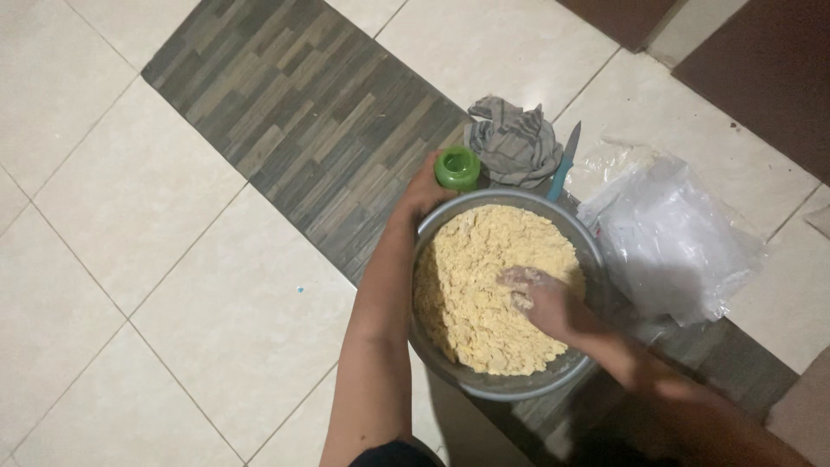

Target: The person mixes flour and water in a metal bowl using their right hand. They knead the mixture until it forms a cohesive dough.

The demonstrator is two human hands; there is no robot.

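On the tiled floor (216, 285), just right of the frame's centre, sits a round grey metal bowl (506, 387) filled with crumbly pale yellow dough mixture (471, 277). The right hand (545, 301) comes in from five o'clock and lies pressed into the mixture in the bowl's right half; its fingers (519, 278) are dusted with crumbs and bent down into the mass, loosely curled rather than clenched, with bits of mixture under them. The left hand (425, 192) reaches up along the bowl's left side from six o'clock and rests at the rim at about eleven o'clock. Its fingers wrap around a small green plastic bottle (457, 168) seen from above, which stands just outside the bowl's rim.

At twelve o'clock from the bowl, just behind it, lies a crumpled grey cloth (514, 143). Touching the cloth's right edge, a knife with a light blue handle (564, 164) lies with its blade pointing toward one o'clock. At three o'clock, just beside the bowl, rests a rumpled clear plastic bag (670, 238). A strip of dark wood-pattern flooring (311, 112) runs diagonally from eleven o'clock down under the bowl, between cream tiles.
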